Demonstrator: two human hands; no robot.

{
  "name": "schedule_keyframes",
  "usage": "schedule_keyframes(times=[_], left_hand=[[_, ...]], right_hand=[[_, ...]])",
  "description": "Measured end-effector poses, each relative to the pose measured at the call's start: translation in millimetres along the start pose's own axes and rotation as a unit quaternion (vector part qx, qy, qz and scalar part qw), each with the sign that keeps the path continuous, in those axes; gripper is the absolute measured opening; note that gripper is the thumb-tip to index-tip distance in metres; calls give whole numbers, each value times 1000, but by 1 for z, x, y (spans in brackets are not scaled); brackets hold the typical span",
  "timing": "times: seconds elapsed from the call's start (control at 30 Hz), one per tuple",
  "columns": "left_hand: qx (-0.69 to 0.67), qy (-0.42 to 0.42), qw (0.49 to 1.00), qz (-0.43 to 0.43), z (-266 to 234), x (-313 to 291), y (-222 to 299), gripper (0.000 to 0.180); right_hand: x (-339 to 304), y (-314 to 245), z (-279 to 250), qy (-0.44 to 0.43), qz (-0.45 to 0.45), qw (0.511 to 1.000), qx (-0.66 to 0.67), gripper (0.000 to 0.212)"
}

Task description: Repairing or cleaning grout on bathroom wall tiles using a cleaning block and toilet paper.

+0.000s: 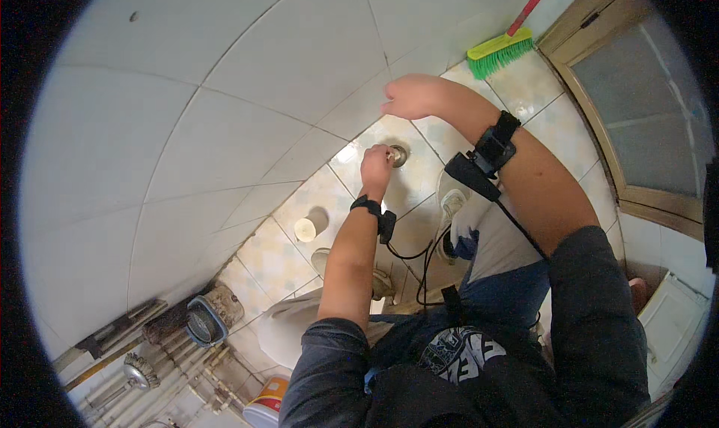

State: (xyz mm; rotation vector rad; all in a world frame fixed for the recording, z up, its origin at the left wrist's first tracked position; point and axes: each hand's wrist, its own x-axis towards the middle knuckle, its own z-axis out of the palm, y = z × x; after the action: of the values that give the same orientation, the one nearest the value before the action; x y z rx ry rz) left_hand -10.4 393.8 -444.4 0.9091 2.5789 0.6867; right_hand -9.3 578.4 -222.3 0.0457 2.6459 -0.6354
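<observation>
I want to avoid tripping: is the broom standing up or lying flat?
Standing: the broom has its green bristles down at the floor, and its red handle rises in front of the wall.

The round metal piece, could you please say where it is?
Head view, above centre: the round metal piece is on the tiled floor, right of the left hand.

The one view looks steeply down from the person's head, over the shirt (404, 405) at the lower edge, to the tiled floor (307, 203). The shirt is nearest, the floor well beyond. Its fisheye circle takes in the wall (277, 68) at left, the door (651, 113) at right, and both left hand (376, 167) and right hand (412, 96) above centre.
</observation>
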Motion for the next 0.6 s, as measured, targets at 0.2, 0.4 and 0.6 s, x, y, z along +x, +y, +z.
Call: schedule_keyframes(times=[0.2,0.4,0.6], left_hand=[[49,-34,998,32,8,8,-2,18],[86,-38,994,48,11,10,-12,20],[-219,10,976,3,-20,9,-33,17]], right_hand=[[11,6,5,35,4,999,-1,41],[0,-8,-8,-9,-4,1000,0,42],[1,-20,-15,-4,-45,998,-42,39]])
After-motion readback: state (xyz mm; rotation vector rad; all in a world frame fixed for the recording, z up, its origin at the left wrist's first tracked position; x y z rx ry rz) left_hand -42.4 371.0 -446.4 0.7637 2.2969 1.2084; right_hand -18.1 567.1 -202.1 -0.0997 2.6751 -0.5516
